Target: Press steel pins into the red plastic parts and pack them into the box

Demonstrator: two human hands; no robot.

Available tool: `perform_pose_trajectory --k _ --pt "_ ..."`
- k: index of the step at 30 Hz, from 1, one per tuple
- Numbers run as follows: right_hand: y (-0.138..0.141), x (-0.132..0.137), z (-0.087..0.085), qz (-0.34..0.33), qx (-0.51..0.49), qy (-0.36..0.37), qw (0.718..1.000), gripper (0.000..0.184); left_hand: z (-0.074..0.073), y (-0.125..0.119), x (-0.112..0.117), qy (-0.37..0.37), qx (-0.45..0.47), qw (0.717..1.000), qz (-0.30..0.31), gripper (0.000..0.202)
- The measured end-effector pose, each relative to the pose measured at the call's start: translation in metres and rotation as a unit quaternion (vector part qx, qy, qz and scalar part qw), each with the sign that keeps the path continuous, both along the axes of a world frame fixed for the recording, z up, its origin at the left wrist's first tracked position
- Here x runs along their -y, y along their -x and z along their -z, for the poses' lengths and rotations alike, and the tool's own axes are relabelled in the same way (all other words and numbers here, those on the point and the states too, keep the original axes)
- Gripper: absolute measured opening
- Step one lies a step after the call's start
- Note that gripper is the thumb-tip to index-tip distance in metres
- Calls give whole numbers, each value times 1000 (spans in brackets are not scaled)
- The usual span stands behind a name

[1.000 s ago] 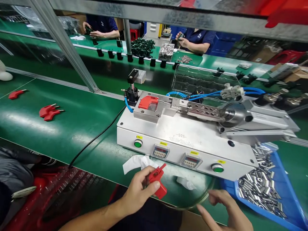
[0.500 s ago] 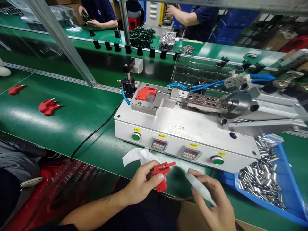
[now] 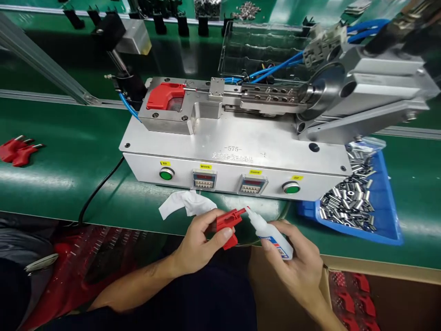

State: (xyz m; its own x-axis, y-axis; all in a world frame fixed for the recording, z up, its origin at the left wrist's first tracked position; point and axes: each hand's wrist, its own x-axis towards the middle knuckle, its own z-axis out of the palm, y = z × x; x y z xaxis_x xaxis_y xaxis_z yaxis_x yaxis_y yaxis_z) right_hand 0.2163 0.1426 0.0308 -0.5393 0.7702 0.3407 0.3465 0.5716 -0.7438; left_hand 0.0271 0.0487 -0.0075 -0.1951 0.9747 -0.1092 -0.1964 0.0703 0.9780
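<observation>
My left hand (image 3: 200,241) is closed round a small red plastic part (image 3: 227,224), held over the near edge of the green bench. My right hand (image 3: 296,262) grips a small white glue bottle (image 3: 270,234), tilted with its nozzle touching the tip of the red part. Behind them stands a metal press machine (image 3: 237,151) with two green buttons. Another red part (image 3: 164,95) sits in the fixture at the machine's left end.
A blue tray (image 3: 382,216) of small metal tubes lies right of the machine. A white cloth (image 3: 182,203) lies by my left hand. Red parts (image 3: 17,151) rest on the belt at far left. A cardboard box (image 3: 351,289) holds more red parts at lower right.
My right hand picked up the glue bottle and brought its nozzle to the red part. The view has tilted down and moved closer to the machine.
</observation>
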Motion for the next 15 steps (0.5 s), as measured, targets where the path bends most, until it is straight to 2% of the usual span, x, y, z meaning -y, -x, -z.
perform_pose_trajectory --k 7,15 --pt "-7 -5 -3 -13 12 4 1000 8 -2 -2 -2 -11 -8 1000 -16 20" --pt "-8 -4 -3 -11 17 14 1000 2 0 -2 2 -14 -21 1000 -14 17"
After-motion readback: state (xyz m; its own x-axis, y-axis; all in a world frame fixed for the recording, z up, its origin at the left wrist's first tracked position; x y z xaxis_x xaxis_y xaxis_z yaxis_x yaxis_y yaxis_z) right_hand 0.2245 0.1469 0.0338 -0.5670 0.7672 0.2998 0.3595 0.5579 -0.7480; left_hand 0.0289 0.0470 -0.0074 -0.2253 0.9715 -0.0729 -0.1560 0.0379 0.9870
